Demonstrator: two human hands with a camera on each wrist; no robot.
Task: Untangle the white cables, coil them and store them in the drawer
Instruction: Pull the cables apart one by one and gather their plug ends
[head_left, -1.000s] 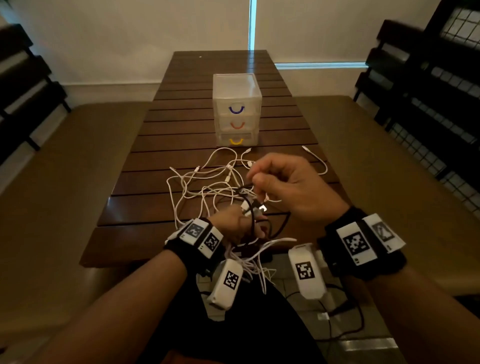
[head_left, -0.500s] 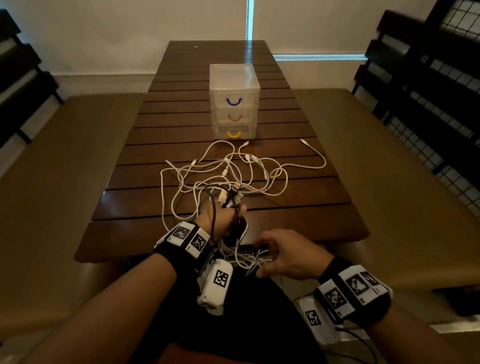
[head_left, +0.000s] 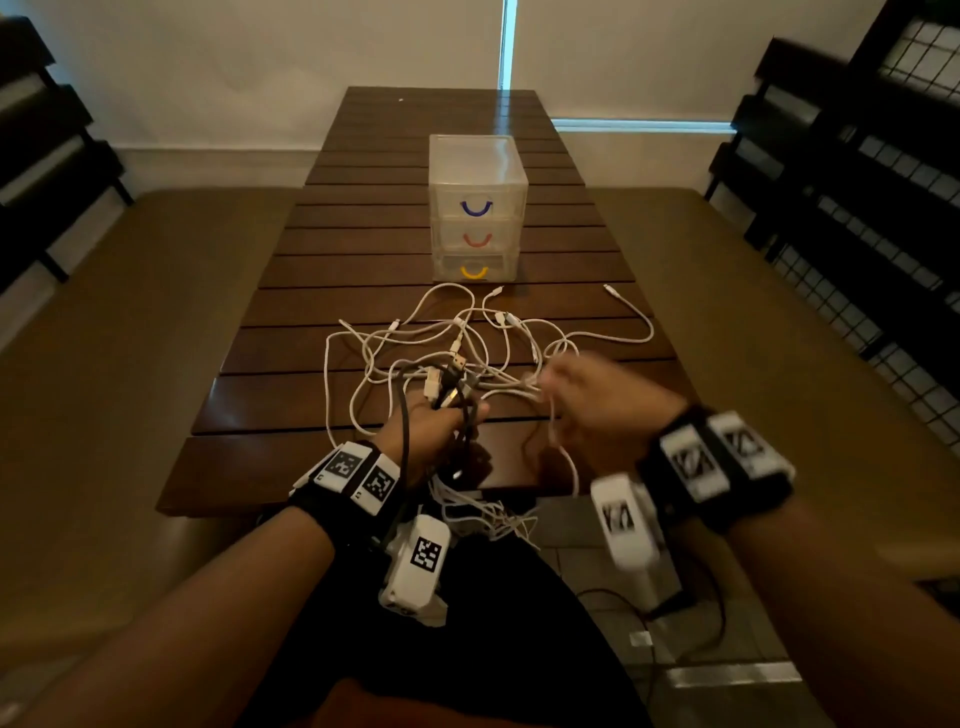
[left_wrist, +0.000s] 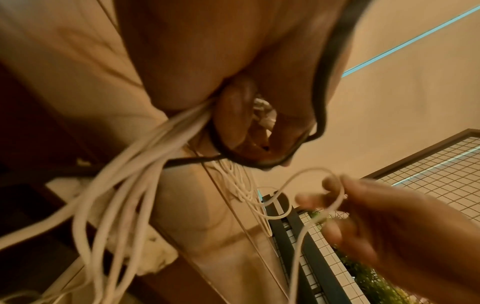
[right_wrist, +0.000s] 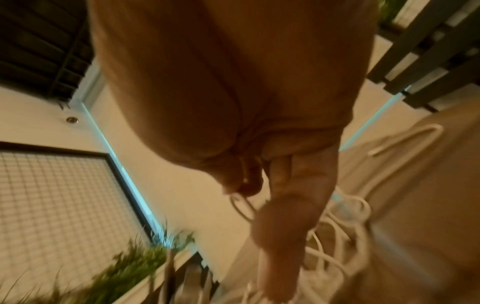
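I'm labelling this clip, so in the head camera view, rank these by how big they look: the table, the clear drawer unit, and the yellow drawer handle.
1. Table, the largest by far.
2. Drawer unit, standing toward its far end.
3. Yellow handle, a small arc on the bottom drawer.
No close calls here.

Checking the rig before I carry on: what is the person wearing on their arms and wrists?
Forearms bare, no sleeves. Each wrist carries a black band: the left wrist band and the right wrist band both bear white square tags printed with black marker patterns. A white camera box with a similar marker hangs under each wrist.
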